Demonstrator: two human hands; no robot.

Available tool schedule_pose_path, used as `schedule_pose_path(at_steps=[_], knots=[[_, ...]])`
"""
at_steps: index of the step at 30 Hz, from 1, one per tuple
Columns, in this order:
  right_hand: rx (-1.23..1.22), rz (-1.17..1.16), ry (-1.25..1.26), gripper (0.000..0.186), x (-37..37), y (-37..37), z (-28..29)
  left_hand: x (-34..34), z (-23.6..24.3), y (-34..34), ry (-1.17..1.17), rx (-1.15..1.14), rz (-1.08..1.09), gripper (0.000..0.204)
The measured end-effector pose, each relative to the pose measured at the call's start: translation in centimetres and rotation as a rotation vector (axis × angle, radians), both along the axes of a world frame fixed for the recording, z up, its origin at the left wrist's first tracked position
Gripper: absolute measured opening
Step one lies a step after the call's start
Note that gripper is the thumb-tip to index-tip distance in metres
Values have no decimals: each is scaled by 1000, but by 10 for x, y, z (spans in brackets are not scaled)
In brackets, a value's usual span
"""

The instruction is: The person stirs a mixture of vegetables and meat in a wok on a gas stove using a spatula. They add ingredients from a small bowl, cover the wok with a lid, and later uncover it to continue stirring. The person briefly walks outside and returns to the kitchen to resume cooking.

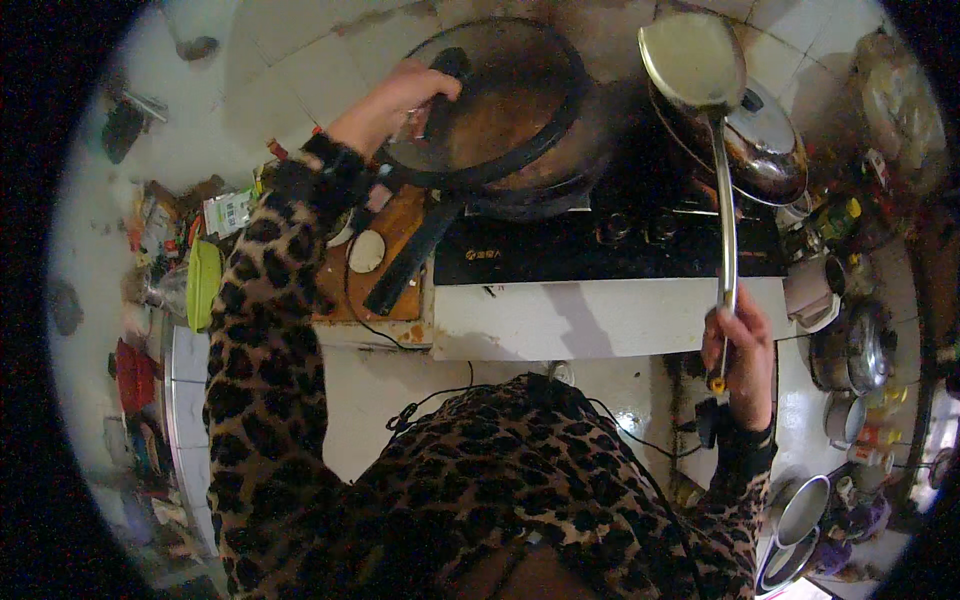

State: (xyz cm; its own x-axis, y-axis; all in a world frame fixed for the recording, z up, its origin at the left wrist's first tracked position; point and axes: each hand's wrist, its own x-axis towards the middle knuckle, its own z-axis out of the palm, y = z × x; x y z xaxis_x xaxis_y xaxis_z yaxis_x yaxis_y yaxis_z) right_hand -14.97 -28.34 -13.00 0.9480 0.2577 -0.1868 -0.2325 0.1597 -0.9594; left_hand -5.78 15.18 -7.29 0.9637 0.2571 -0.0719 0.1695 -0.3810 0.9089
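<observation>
Head view: I'm watching the right hand (740,338) gripping a spatula (724,180) off the stove's (560,262) front-right corner, the left hand (392,105) holding a lid (510,85) by its knob (451,65), likely avoiding heat, over the pan (535,200) toward the left edge.

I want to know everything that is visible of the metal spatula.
The spatula looks like shiny metal, with a broad, pale blade and a long, slim handle. A small yellowish spot shows at the handle's end. The right hand grips it near that end; the blade points away from the person and overlaps a metal lid in this view; whether they touch is unclear.
</observation>
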Motion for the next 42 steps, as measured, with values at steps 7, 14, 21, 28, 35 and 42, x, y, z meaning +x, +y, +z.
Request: schedule_pose_path(at_steps=[7, 14, 21, 28, 35, 42], knots=[[-122, -71, 31, 45, -34, -42, -13, 71, -47, -33, 100, 87, -86, 24], [-137, -141, 23, 47, -26, -47, -20, 88, -64, -30, 183, 128, -69, 31], [-150, -59, 50, 48, -3, -38, -21, 79, -64, -25, 156, -59, -149, 30], [11, 219, -6, 50, 21, 28, -15, 45, -19, -11, 167, 471, -458, 46], [66, 632, -123, 41, -3, 56, 21, -128, 141, -41, -347, 364, 20, 44], [118, 1050, 20, 19, -71, 192, -11, -351, 34, 50, -333, 183, 724, 40]])
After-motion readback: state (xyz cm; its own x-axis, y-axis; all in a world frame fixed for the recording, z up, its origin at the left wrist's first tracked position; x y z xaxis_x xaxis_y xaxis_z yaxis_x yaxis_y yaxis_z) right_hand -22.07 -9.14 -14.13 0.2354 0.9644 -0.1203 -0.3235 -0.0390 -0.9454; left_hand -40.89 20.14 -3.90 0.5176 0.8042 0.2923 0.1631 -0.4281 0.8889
